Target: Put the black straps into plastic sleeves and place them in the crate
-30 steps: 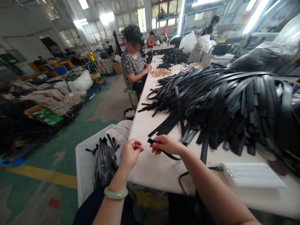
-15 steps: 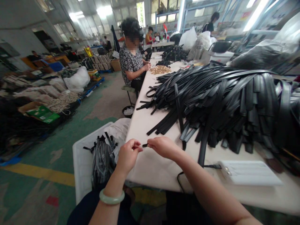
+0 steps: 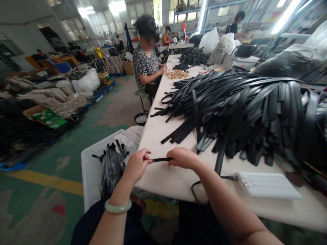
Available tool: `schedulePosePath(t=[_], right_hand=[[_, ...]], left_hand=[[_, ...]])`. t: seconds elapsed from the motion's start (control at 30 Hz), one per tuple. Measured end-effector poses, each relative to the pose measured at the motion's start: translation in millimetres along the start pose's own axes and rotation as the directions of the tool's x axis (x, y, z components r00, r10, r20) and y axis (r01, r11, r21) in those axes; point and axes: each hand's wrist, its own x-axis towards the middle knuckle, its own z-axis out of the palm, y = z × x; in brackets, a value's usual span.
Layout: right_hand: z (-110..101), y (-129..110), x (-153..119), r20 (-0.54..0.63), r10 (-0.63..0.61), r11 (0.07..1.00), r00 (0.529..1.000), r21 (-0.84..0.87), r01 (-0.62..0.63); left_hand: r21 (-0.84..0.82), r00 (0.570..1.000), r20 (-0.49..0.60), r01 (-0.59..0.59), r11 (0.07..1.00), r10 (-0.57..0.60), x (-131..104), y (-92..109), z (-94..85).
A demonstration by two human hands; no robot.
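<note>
A short stretch of black strap (image 3: 161, 159) runs level between my two hands above the table's near left corner. My left hand (image 3: 138, 163), with a pale green bangle on its wrist, pinches the strap's left end. At the strap's right side, my right hand (image 3: 182, 158) is closed on it, palm down, its fingertips partly hidden. Past my right hand, a large heap of black straps (image 3: 230, 109) covers much of the table (image 3: 163, 183). Part of the held strap is hidden behind my fingers.
Left of the table stands a white bin (image 3: 87, 177) holding a bundle of straps in clear wrap (image 3: 112, 168). A white box with a cable (image 3: 268, 185) lies on the right. Farther along, a seated person (image 3: 148, 64) works beside a pile of small gold-coloured pieces (image 3: 177, 74).
My hands have drawn apart, the right one moving rightward, and a longer length of black strap now shows between them. The view has shifted slightly.
</note>
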Motion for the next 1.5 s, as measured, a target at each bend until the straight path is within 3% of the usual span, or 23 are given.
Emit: schedulePosePath(t=[0.13,0.27,0.53,0.6,0.77,1.0,1.13,1.2,1.3,1.37,1.5], right_hand=[[-9.0,-1.0,-6.7,-0.084,0.056,0.994,0.995,-0.093,-0.064],[-14.7,-18.8,-7.7,-0.091,0.037,0.976,0.995,-0.212,-0.056],[-19.9,-65.6,5.3,-0.018,-0.137,0.937,0.990,-0.326,0.124],[-24.6,-63.9,5.6,0.016,-0.164,0.940,0.986,-0.300,0.161],[-43.8,-48.2,1.1,0.009,-0.065,0.951,0.998,-0.302,0.064],[-27.9,-87.4,12.6,0.017,-0.190,0.926,0.982,-0.330,0.185],[-38.1,-81.1,17.4,-0.001,-0.095,0.941,0.995,-0.326,0.090],[-40.9,-81.7,20.8,-0.012,-0.064,0.937,0.998,-0.345,0.056],[-37.6,-88.6,23.5,0.023,-0.108,0.928,0.994,-0.357,0.109],[-36.9,-86.9,21.3,0.046,-0.118,0.929,0.992,-0.348,0.127],[-40.6,-74.7,15.6,-0.002,-0.030,0.938,1.000,-0.345,0.028]], left_hand=[[-0.079,0.999,0.036,0.044,0.996,-0.041,-6.6,-16.0,-9.1],[-0.159,0.998,0.057,0.044,0.986,-0.035,-13.4,-27.1,-5.2],[-0.380,0.997,0.074,0.018,0.925,0.011,-22.0,-15.0,1.3],[-0.409,0.998,0.059,0.032,0.912,-0.009,-25.5,-15.6,-5.1],[-0.357,0.994,-0.038,0.078,0.931,-0.098,-35.7,-30.2,-21.9],[-0.524,0.995,0.023,0.096,0.846,-0.099,-45.0,-44.0,-19.9],[-0.465,0.985,-0.068,0.109,0.878,-0.159,-48.8,-52.1,-30.9],[-0.481,0.989,-0.044,0.104,0.871,-0.142,-46.4,-52.1,-32.1],[-0.532,0.996,0.036,0.093,0.842,-0.088,-42.3,-50.5,-29.0],[-0.516,0.996,0.022,0.081,0.853,-0.081,-42.7,-52.0,-28.8],[-0.441,0.996,-0.044,0.055,0.896,-0.083,-44.5,-55.4,-30.8]])
